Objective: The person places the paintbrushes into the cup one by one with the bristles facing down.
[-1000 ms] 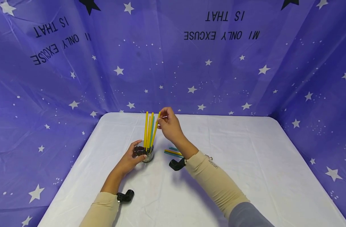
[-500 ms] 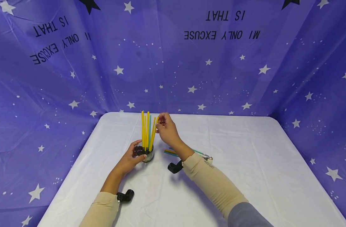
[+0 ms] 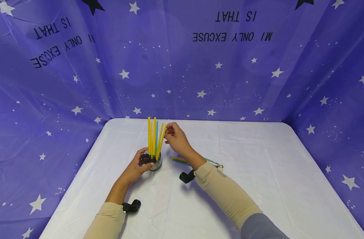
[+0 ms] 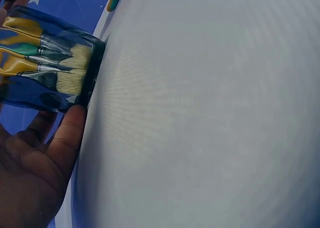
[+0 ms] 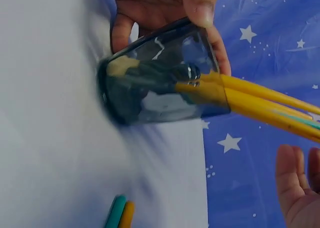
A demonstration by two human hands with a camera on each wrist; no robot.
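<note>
A clear drinking glass [image 3: 156, 165] stands on the white table, and my left hand [image 3: 136, 170] grips it from the left. Several paintbrushes [image 3: 149, 137] with yellow handles, plus a teal one, stand in it handle up. In the left wrist view pale bristles [image 4: 72, 83] sit near the glass's bottom. My right hand [image 3: 178, 141] pinches the top of the rightmost yellow paintbrush [image 3: 161, 144], which leans right with its lower part inside the glass. The right wrist view shows the left thumb [image 5: 202, 10] at the glass rim.
More paintbrushes [image 3: 180, 160], teal and yellow, lie right of the glass, partly hidden under my right forearm. Their metal ferrules [image 3: 213, 162] point right. A purple star-patterned cloth [image 3: 199, 76] rises behind the white table [image 3: 259, 172] and along its sides.
My right hand has come down slightly with the yellow paintbrush, sinking it lower into the glass. The other paintbrushes have shifted left. My left hand stays on the glass.
</note>
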